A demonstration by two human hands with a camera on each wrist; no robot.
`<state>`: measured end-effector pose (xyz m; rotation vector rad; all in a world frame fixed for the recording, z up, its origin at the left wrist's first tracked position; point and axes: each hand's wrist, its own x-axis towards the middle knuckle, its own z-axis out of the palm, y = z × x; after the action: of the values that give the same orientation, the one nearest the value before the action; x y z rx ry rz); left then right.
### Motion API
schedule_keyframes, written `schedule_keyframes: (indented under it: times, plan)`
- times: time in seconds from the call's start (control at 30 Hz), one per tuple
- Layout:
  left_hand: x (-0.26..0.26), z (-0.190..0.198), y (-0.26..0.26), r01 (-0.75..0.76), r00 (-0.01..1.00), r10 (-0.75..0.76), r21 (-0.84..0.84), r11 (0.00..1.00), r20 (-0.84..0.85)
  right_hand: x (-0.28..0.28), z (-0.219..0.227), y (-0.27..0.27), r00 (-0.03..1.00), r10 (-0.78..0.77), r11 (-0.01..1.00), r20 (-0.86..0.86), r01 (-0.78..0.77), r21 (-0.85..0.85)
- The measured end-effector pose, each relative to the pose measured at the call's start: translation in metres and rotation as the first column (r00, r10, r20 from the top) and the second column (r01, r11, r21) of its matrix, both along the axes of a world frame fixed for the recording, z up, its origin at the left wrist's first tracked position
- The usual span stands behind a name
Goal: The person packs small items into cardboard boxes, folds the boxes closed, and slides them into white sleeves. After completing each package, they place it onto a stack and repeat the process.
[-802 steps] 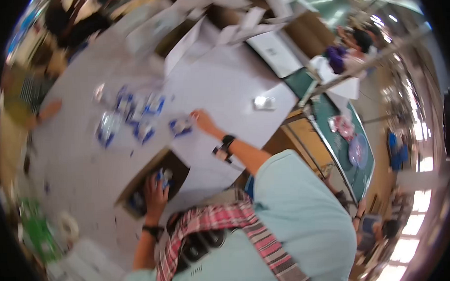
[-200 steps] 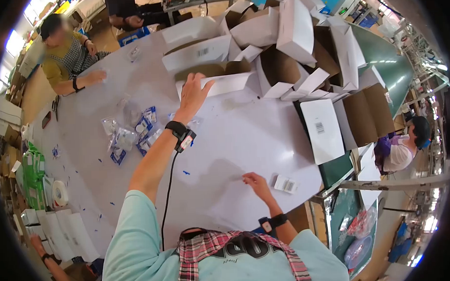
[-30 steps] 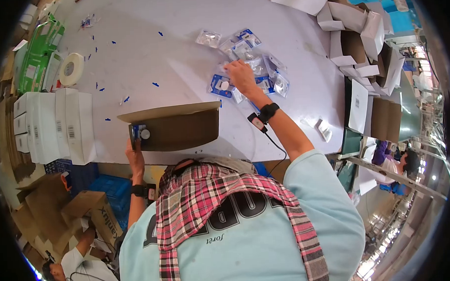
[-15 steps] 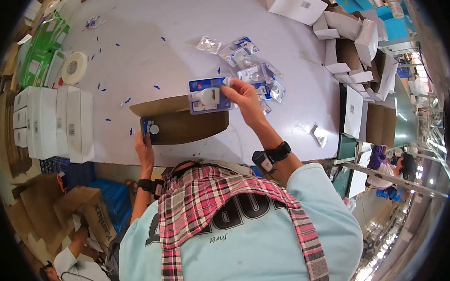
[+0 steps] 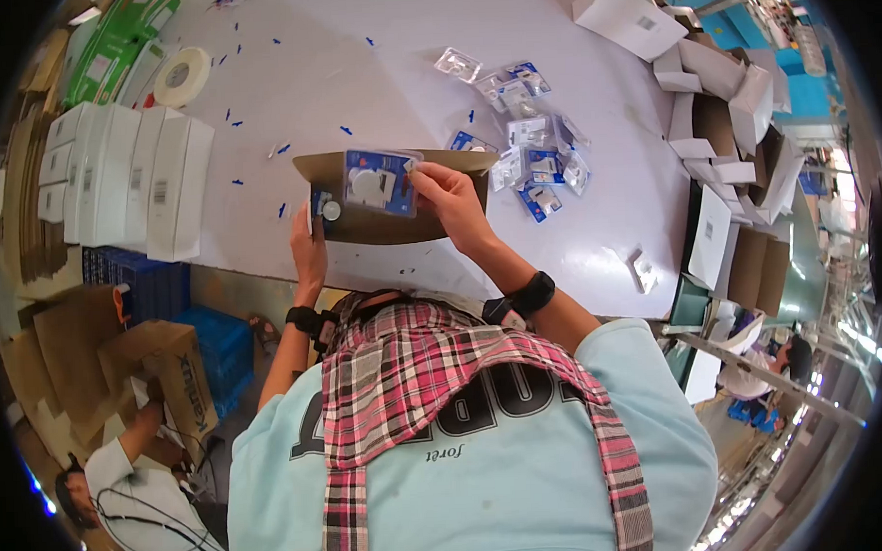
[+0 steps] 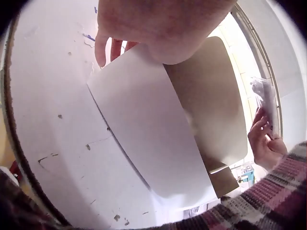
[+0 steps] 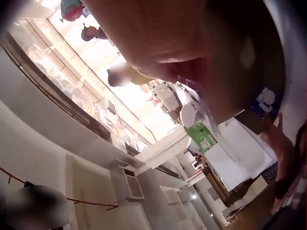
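Note:
In the head view, my right hand (image 5: pixel 455 209) pinches a clear and blue blister pack (image 5: pixel 380 183) by its edge. The pack, with a round white item inside, overlaps the opening of a long cardboard box (image 5: pixel 401 229), brown inside and white outside. My left hand (image 5: pixel 309 256) grips the left end of this box. Another blister pack (image 5: pixel 323 208) stands inside that end, beside the left fingers. The left wrist view shows the left hand (image 6: pixel 163 24) over the white box wall (image 6: pixel 139 120), with its fingers at the end. Several loose blister packs (image 5: pixel 544 165) lie beyond the right hand.
White cartons (image 5: pixel 146 179) stand at the left table edge, near a tape roll (image 5: pixel 182 78) and a green package (image 5: pixel 117 49). Open white boxes (image 5: pixel 722 115) are heaped at the right. Small blue scraps dot the table (image 5: pixel 308 91). Another person (image 5: pixel 142 490) sits at lower left.
A second ago the right hand was at the loose packs. It has taken one and brought it left, over the box. The left hand has kept its grip on the box end.

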<state>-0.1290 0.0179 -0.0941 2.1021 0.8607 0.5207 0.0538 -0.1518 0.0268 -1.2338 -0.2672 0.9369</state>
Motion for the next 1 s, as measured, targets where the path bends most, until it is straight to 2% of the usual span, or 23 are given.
schedule_keyframes:
  times: [0.03, 0.07, 0.1, 0.13, 0.23, 0.27, 0.37, 0.4, 0.47, 0.57, 0.6, 0.67, 0.77, 0.8, 0.87, 0.9, 1.0]
  plan:
    - [0.0, -0.002, 0.0, -0.008, 1.0, 0.008, 0.005, 1.0, 0.011, -0.004, -0.002, 0.004, 0.993, -0.011, 1.0, 0.119, 0.013, -0.017]
    - [0.001, -0.003, 0.0, -0.014, 1.0, 0.014, 0.01, 1.0, 0.02, -0.008, -0.003, 0.009, 0.92, 0.037, 0.999, 0.389, -0.033, -0.017]
    - [0.001, -0.006, 0.0, -0.021, 0.999, 0.02, 0.016, 1.0, 0.03, -0.01, -0.005, 0.015, 0.774, 0.075, 0.997, 0.629, -0.077, -0.025]
    - [0.001, -0.007, 0.001, -0.025, 0.999, 0.026, -0.016, 1.0, 0.019, -0.013, -0.006, 0.02, 0.565, 0.097, 0.993, 0.819, -0.114, -0.039]
    - [-0.003, -0.015, 0.004, 0.008, 1.0, -0.008, -0.106, 0.994, 0.004, -0.025, -0.045, 0.03, 0.224, 0.358, 0.918, 0.907, -0.263, -0.297]
    - [-0.002, -0.013, 0.003, 0.002, 0.995, 0.003, -0.048, 0.999, 0.098, -0.03, -0.068, 0.03, 0.154, 0.488, 0.853, 0.859, -0.289, -0.433]
    - [0.002, -0.007, -0.004, -0.062, 0.997, 0.062, 0.003, 0.998, 0.041, -0.038, -0.094, 0.033, -0.038, 0.622, 0.749, 0.782, -0.262, -0.608]
    - [0.002, -0.004, -0.005, -0.067, 0.997, 0.067, -0.021, 0.998, 0.037, -0.039, -0.097, 0.037, 0.156, 0.638, 0.754, 0.754, -0.327, -0.57]
    - [0.004, -0.002, -0.006, -0.065, 0.997, 0.066, -0.018, 0.998, 0.039, -0.038, -0.103, 0.045, 0.507, 0.63, 0.777, 0.589, -0.425, -0.464]
    - [0.004, 0.0, -0.006, -0.053, 0.998, 0.053, 0.007, 0.999, 0.03, -0.04, -0.091, 0.051, 0.512, 0.573, 0.819, 0.64, -0.326, -0.472]
    - [0.003, 0.001, -0.005, -0.049, 0.999, 0.048, 0.021, 0.999, 0.025, -0.038, -0.086, 0.052, 0.549, 0.578, 0.802, 0.604, -0.242, -0.547]
    - [0.003, 0.003, -0.005, -0.04, 0.999, 0.039, 0.017, 0.999, 0.036, -0.029, -0.079, 0.048, 0.626, 0.569, 0.725, 0.534, -0.075, -0.684]
    - [0.003, 0.004, -0.005, -0.041, 0.999, 0.041, 0.016, 0.999, 0.032, -0.011, -0.078, 0.029, 0.625, 0.548, 0.656, 0.556, 0.092, -0.75]
    - [0.003, 0.003, -0.006, -0.043, 0.999, 0.042, 0.015, 0.999, 0.026, -0.01, -0.074, 0.025, 0.59, 0.576, 0.59, 0.566, 0.18, -0.787]
    - [0.004, 0.005, -0.005, -0.043, 0.999, 0.043, -0.01, 0.999, 0.021, -0.003, -0.117, 0.021, 0.542, 0.504, 0.731, 0.672, 0.145, -0.666]
    - [0.004, 0.005, -0.005, -0.042, 0.999, 0.043, -0.022, 0.999, 0.016, -0.001, -0.125, 0.022, 0.521, 0.46, 0.793, 0.719, 0.123, -0.597]
    - [0.003, 0.005, -0.004, -0.04, 0.999, 0.04, -0.046, 0.998, -0.013, -0.005, -0.143, 0.031, 0.664, 0.41, 0.812, 0.625, 0.046, -0.582]
